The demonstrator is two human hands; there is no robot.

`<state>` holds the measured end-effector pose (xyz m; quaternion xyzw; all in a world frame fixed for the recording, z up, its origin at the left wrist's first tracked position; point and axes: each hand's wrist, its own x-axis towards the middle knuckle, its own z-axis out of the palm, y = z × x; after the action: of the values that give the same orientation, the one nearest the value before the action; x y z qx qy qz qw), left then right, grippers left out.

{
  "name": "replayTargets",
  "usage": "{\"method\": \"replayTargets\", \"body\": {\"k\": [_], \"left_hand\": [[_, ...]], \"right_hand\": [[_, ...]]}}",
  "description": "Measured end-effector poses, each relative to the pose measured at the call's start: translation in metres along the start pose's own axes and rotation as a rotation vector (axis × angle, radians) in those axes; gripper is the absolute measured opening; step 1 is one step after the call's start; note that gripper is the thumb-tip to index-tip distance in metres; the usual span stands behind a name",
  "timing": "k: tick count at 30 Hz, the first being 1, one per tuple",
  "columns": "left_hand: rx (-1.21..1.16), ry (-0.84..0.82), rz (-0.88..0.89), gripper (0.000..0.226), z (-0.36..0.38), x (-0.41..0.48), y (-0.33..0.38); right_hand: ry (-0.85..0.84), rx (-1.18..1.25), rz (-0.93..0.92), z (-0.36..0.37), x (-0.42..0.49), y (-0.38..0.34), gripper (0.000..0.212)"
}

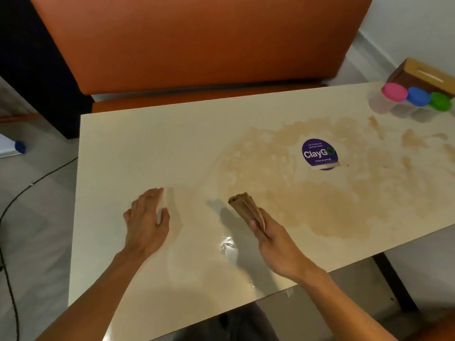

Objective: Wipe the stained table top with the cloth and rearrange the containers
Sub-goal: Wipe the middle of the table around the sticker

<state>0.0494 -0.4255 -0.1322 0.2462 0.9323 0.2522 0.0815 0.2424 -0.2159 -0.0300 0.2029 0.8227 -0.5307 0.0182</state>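
A cream table top (138, 148) carries a wide brown stain (332, 200) across its middle and right. My right hand (275, 239) grips a bunched brown cloth (246, 207), its end raised at the stain's left edge. My left hand (147, 222) lies flat on the table, fingers spread, holding nothing. Three clear containers stand in a row at the far right corner, with a pink lid (394, 91), a blue lid (418, 96) and a green lid (440, 101).
A brown wooden box (423, 75) stands behind the containers. A purple round sticker (319, 153) sits inside the stain. An orange bench seat (197, 40) lies beyond the far edge. A black cable (14, 207) runs on the floor at left.
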Motion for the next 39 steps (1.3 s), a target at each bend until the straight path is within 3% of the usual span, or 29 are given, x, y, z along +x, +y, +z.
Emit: {"method": "replayTargets", "body": {"k": [5, 11, 15, 19, 26, 35, 39], "left_hand": [[0.295, -0.172, -0.051, 0.058, 0.010, 0.032, -0.010], [0.394, -0.142, -0.060, 0.061, 0.023, 0.034, -0.012], [0.425, -0.125, -0.032, 0.060, 0.025, 0.034, -0.012], [0.410, -0.110, -0.049, 0.060, 0.027, 0.034, -0.012], [0.398, -0.131, -0.054, 0.060, 0.026, 0.035, -0.010], [0.379, -0.143, -0.021, 0.057, 0.024, 0.033, -0.013], [0.391, -0.131, -0.039, 0.059, 0.024, 0.035, -0.015]], "right_hand": [[-0.031, -0.117, -0.133, -0.042, 0.097, -0.006, 0.040], [-0.013, -0.443, -0.155, -0.065, 0.243, 0.008, 0.043], [-0.075, -0.798, -0.074, -0.039, 0.287, 0.027, 0.059], [-0.045, -0.907, -0.039, 0.000, 0.280, 0.049, 0.070], [-0.044, -0.913, -0.262, 0.037, 0.245, 0.051, 0.069], [-0.196, -0.855, -0.451, 0.055, 0.161, 0.066, 0.072], [-0.282, -0.785, -0.525, 0.051, 0.126, 0.078, 0.061]]}}
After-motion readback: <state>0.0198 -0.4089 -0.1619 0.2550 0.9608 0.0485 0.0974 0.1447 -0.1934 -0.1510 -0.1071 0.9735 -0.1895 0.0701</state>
